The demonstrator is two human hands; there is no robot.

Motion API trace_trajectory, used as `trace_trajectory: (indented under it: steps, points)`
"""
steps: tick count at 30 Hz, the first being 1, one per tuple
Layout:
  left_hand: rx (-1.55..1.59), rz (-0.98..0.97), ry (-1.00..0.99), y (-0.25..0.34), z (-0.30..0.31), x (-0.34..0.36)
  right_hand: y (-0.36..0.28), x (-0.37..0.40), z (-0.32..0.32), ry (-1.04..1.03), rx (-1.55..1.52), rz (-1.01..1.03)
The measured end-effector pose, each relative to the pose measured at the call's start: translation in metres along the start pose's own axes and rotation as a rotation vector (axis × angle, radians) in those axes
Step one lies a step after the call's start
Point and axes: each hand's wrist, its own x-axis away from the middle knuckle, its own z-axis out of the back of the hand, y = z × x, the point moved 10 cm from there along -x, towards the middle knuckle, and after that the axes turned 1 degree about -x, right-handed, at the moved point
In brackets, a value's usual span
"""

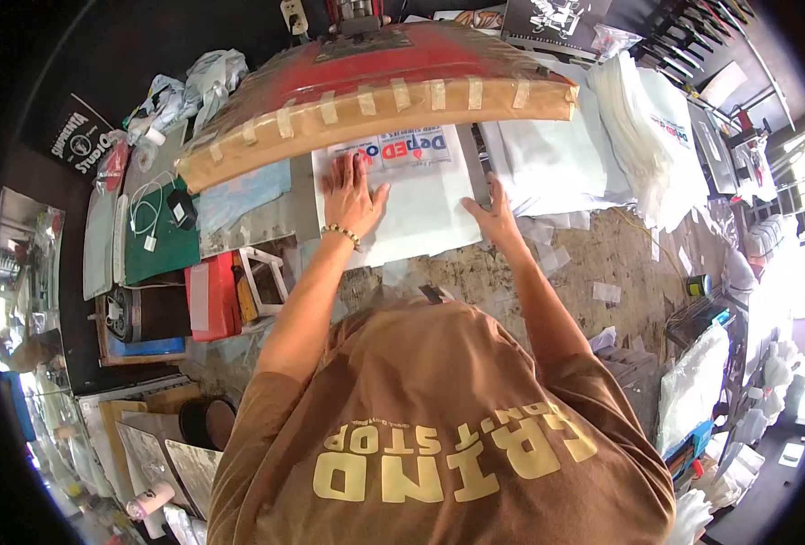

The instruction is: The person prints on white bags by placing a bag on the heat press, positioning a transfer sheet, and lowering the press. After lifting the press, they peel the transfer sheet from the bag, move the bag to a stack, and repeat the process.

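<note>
A white fabric piece (420, 209) lies flat under the raised, red-topped heat press plate (375, 68), whose brown-covered edge is held with strips of tape. Blue and red lettering is printed on its far part, some of it hidden by the plate. My left hand (354, 200) rests on the fabric's left side, fingers stretched toward the print, a beaded bracelet at the wrist. At the right edge, my right hand (495, 216) has its thumb and fingers apart, the thumb by the fabric's border. Neither hand grips anything.
White fabric pieces (557, 163) lie on the right, beside a draped pile (638, 127). On the left are a light blue cloth (243, 195), a green mat (157, 241) with a white cable, and a red container (213, 298) below. Paper scraps litter the floor (593, 259).
</note>
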Motion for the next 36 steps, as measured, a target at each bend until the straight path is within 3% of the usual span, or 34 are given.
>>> trace_trajectory:
  steps: [2,3,4,6,8,10,12,13,17,20,22,23,24,26,28,30,32,36]
  points:
    - [-0.074,0.034,-0.04,0.011,0.011,-0.008,-0.076,0.014,0.004,0.151,0.498,0.489]
    - [0.061,-0.041,0.065,0.025,0.023,-0.013,-0.107,0.017,-0.008,0.121,0.501,0.631]
    - [0.196,-0.115,0.182,0.037,0.037,-0.02,-0.111,0.005,-0.019,0.126,0.502,0.628]
    - [0.315,-0.203,0.24,0.055,0.027,-0.023,-0.128,-0.006,-0.062,0.055,0.766,0.832]
    - [0.092,-0.239,0.145,0.066,0.003,-0.024,-0.14,-0.016,-0.083,0.027,0.882,0.833]
    - [0.18,-0.243,0.192,0.06,0.015,-0.028,-0.123,-0.034,-0.09,0.007,0.961,0.754]
    - [0.285,-0.229,0.085,0.042,0.017,-0.028,-0.094,-0.043,-0.091,-0.051,1.048,0.574]
    - [0.306,-0.254,0.267,0.026,0.026,-0.031,-0.092,-0.045,-0.091,-0.067,1.035,0.565]
    - [0.288,-0.074,0.326,-0.051,0.02,-0.043,-0.091,-0.047,-0.091,-0.112,1.045,0.552]
    - [0.283,-0.062,0.356,-0.082,0.002,-0.041,-0.085,-0.053,-0.08,-0.189,0.931,0.527]
    - [0.231,-0.135,0.372,-0.073,0.015,-0.033,-0.088,-0.056,-0.05,-0.094,0.602,0.604]
    - [0.233,-0.136,0.372,-0.069,0.018,-0.03,-0.082,-0.054,-0.037,-0.01,0.779,0.451]
    - [0.259,-0.111,0.386,-0.068,0.024,-0.028,-0.076,-0.053,-0.033,-0.002,0.78,0.451]
    - [0.287,-0.093,0.411,-0.065,0.034,-0.028,-0.053,-0.058,-0.021,-0.073,0.421,0.336]
    - [0.398,-0.041,0.289,-0.07,0.031,-0.038,-0.045,-0.06,-0.019,-0.061,0.392,0.236]
    - [0.471,-0.096,0.362,-0.087,0.019,-0.049,-0.048,-0.056,-0.022,-0.117,0.246,0.168]
    - [0.534,0.088,0.03,-0.108,-0.022,-0.06,-0.049,-0.052,-0.021,-0.119,0.227,0.184]
    - [0.487,0.068,0.094,-0.112,-0.012,-0.067,-0.055,-0.052,-0.023,-0.136,0.18,0.174]
